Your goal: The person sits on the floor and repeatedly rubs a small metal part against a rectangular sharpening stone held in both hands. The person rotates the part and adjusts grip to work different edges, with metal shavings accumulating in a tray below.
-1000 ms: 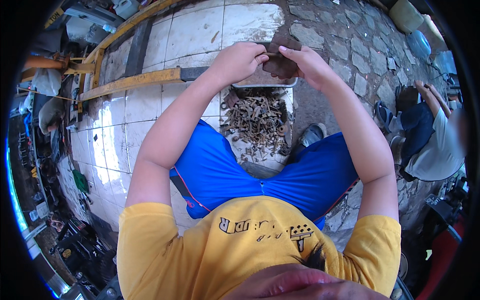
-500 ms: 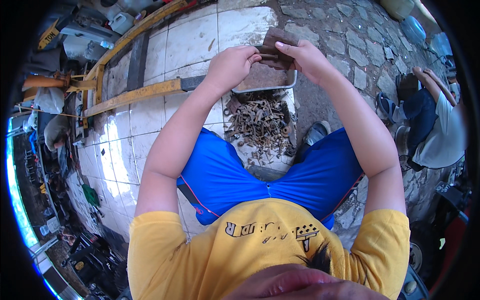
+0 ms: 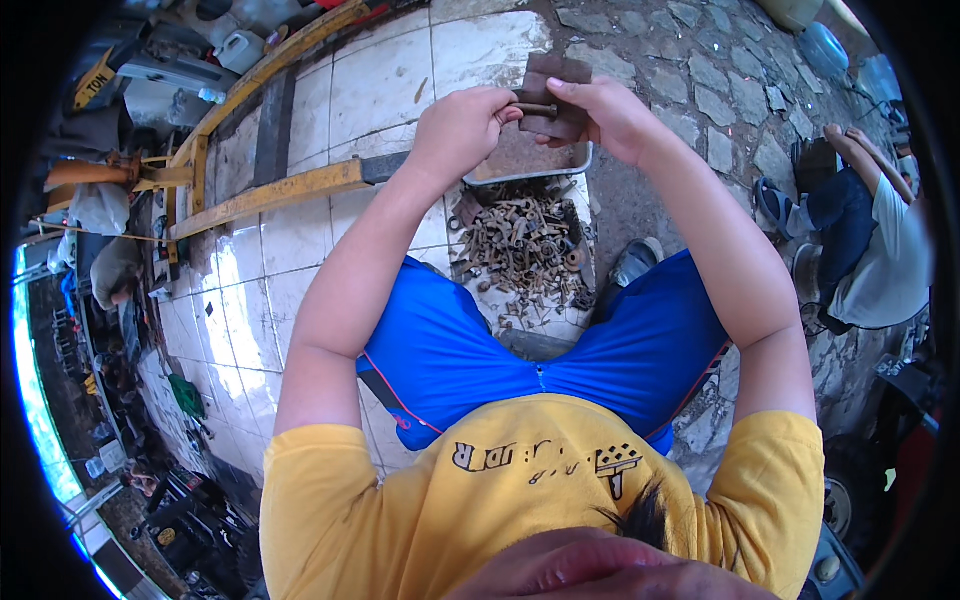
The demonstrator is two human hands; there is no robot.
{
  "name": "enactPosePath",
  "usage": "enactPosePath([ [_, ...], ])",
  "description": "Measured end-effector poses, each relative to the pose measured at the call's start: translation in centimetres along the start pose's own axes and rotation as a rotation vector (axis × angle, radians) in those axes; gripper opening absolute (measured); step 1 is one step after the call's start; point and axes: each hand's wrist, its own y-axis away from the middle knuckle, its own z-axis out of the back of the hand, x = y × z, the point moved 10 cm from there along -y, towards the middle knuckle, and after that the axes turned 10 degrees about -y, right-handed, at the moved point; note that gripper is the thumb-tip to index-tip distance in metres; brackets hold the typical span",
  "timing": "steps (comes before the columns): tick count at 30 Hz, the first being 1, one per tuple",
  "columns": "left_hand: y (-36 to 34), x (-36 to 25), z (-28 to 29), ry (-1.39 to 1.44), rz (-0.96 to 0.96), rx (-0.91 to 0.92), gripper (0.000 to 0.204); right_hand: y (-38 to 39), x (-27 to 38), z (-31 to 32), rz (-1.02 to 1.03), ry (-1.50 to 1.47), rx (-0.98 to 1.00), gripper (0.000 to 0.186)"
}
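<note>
Head view: hands (image 3: 462, 128) pinch brown block (image 3: 558, 68) and likely bolt (image 3: 542, 110) above partly tiled floor (image 3: 380, 85).

A workshop, floored partly in tile (image 3: 375, 85), partly in stone (image 3: 712, 62). Before you lie a pile of rusty hardware (image 3: 528, 240) and a metal tray (image 3: 530, 177); to your left stands a yellow frame (image 3: 270, 198), to your right a tyred wheel (image 3: 840, 503).

Slim bolt (image 3: 538, 108) across brown slab (image 3: 558, 70)

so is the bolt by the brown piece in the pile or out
Out: the left hand holds the bolt away from the pile of metal parts.
</note>
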Motion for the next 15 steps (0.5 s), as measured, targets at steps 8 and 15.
enactPosePath([
  [8,0.2,-0.2,0.1,-0.039,0.003,0.014,0.017,0.6,-1.2,-1.0,-0.07,0.063,0.004,0.038],
  [15,-0.1,1.0,0.8,0.159,0.034,-0.085,0.025,-1.1,-0.8,0.6,0.069,0.166,0.035,0.035],
])
